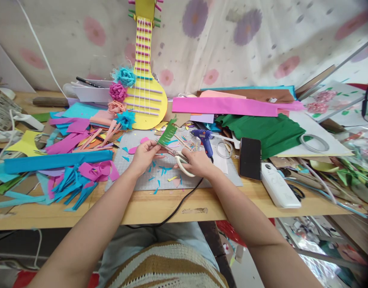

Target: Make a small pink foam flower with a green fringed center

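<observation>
- The wooden counter (142,208) is crowded on both sides by paper and tools.
- The grey cutting mat (139,180) is set at the middle, strewn with offcuts.
- The yellow toy guitar (158,98) is stood upright at the back, trimmed on its left with paper flowers (126,77).
- The dark green sheet (268,132) is spread crumpled at the right, its upper edge partly covered by a long pink strip (223,106).
- A rolled blue strip (61,161) is laid at the left, with cut pieces heaped around it.
- The black phone (250,158) is placed right of the mat, and just beside it a white oblong device (280,186) is seen.
- The blue glue gun (203,140) is left just beyond the right grip (197,162) — the nearest obstacle — and its black cable (188,194) is led under the right wrist and over the front edge.
- The scissors (184,170) are held by the right grip, closed around the pale handles.
- The fringed green piece (167,135) is pinched by the left grip (143,157) above the mat, its lower end met by the blades.
- Tiny blue scraps (165,171) are scattered below both hands.
</observation>
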A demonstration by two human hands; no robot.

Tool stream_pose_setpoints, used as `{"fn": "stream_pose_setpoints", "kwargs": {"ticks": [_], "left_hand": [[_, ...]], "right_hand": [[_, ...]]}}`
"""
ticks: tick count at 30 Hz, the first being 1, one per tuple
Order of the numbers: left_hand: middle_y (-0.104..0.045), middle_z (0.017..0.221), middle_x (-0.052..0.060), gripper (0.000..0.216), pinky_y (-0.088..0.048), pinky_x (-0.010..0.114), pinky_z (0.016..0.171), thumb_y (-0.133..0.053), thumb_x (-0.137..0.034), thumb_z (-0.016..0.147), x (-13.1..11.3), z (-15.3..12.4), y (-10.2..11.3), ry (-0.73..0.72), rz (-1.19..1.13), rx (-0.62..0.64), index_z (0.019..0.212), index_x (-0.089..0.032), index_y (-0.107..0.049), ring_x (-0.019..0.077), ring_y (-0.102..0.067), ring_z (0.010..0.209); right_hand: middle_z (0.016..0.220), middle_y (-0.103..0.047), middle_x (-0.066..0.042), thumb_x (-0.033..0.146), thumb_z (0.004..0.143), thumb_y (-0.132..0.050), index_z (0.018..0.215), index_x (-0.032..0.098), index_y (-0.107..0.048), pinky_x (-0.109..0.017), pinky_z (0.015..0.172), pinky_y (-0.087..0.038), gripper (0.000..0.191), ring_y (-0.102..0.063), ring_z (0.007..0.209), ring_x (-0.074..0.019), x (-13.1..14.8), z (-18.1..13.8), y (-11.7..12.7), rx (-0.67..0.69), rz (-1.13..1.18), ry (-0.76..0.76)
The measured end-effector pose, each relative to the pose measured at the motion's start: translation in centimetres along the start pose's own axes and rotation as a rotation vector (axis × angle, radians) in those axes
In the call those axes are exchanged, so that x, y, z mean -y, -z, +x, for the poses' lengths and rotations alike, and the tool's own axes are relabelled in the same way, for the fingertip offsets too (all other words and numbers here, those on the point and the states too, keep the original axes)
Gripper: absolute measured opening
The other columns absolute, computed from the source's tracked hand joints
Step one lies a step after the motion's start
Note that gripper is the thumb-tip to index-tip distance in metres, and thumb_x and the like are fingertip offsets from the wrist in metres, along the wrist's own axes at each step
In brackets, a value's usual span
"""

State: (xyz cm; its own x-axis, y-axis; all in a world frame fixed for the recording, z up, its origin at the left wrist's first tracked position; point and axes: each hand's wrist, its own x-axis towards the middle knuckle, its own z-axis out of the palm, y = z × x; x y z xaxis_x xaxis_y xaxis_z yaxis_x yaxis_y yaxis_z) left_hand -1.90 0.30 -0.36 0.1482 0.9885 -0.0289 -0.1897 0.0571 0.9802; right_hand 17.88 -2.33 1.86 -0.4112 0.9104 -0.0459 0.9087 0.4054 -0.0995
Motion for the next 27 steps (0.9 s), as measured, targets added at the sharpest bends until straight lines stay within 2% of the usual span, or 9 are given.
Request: {"fn": "stream_pose_setpoints", "kwargs": {"ticks": [7, 15, 27], "left_hand": [[-0.069, 0.075, 0.005, 0.026, -0.055, 0.037, 0.067, -0.068, -0.034, 0.063, 0.08, -0.01, -0.04, 0.022, -0.008, -0.025, 0.073, -0.016, -0.052, 0.0234, -0.068, 0.078], [-0.069, 0.073, 0.004, 0.032, -0.055, 0.033, 0.061, -0.071, -0.039, 0.059, 0.15, 0.02, -0.01, 0.016, -0.003, -0.026, 0.07, -0.016, -0.053, 0.0214, -0.068, 0.072], [-0.069, 0.072, 0.004, 0.038, -0.055, 0.032, 0.063, -0.073, -0.044, 0.057, 0.2, 0.08, 0.16, 0.009, 0.019, 0.011, 0.072, -0.015, -0.053, 0.0205, -0.068, 0.07]], "right_hand": [[0.09, -0.067, -0.009, 0.067, 0.08, -0.036, 0.1, 0.019, -0.047, -0.025, 0.057, -0.029, 0.053, -0.062, 0.077, -0.0229, 0.02, -0.18, 0.23, 0.067, 0.055, 0.002], [0.089, -0.066, -0.008, 0.067, 0.08, -0.035, 0.096, 0.019, -0.046, -0.025, 0.057, -0.027, 0.052, -0.062, 0.077, -0.0231, 0.35, -0.18, 0.3, 0.068, 0.07, 0.005], [0.082, -0.065, -0.005, 0.066, 0.08, -0.037, 0.091, 0.019, -0.049, -0.024, 0.056, -0.027, 0.05, -0.059, 0.071, -0.019, -0.31, -0.23, 0.26, 0.087, 0.12, 0.044]]}}
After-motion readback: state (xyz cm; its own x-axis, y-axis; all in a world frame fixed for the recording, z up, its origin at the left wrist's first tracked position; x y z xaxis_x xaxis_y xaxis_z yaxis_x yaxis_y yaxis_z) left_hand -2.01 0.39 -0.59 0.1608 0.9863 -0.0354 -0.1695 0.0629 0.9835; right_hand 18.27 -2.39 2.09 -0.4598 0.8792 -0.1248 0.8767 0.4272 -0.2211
